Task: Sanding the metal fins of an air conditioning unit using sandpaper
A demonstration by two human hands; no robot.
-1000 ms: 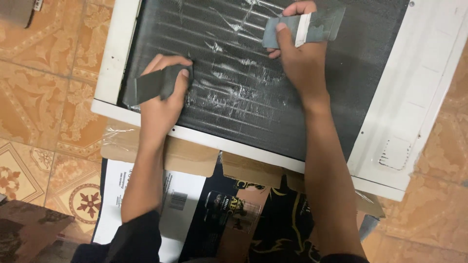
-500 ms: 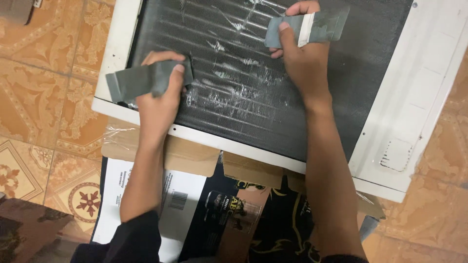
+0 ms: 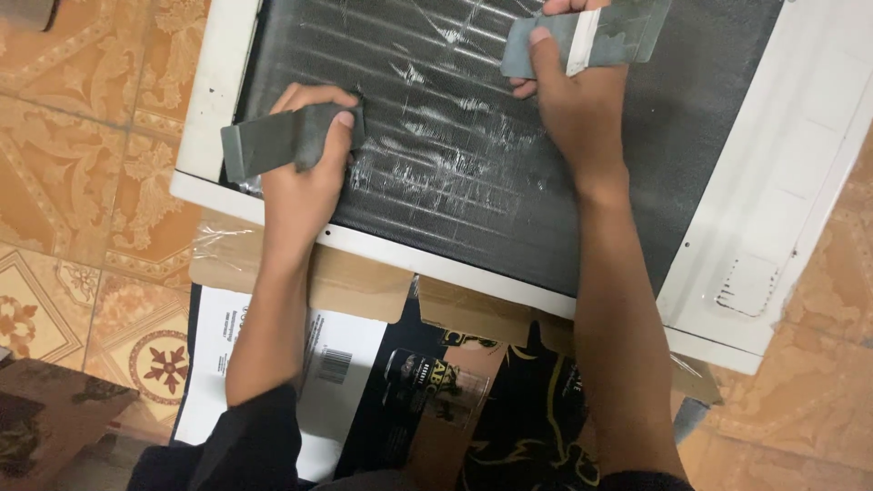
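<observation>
Pressing flat grey rectangular fin-comb pads [image 3: 286,138] and [image 3: 591,38] against dark finned metal coil [image 3: 436,155] in white casing [image 3: 773,191]; left hand [image 3: 300,173] and right hand [image 3: 573,109] fingers clenched around each. Thin fins probably bend easily; light pads best gripped mid-body.

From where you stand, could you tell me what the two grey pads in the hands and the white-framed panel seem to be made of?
Grey pad in the left hand: matte and stiff-looking, perhaps foam or abrasive.
Pad in the right hand: similar grey, with a pale stripe.
Panel: dark, closely ribbed surface, likely thin metal fins, with shiny scuffed patches.
Frame: smooth white, plastic or painted metal.
</observation>
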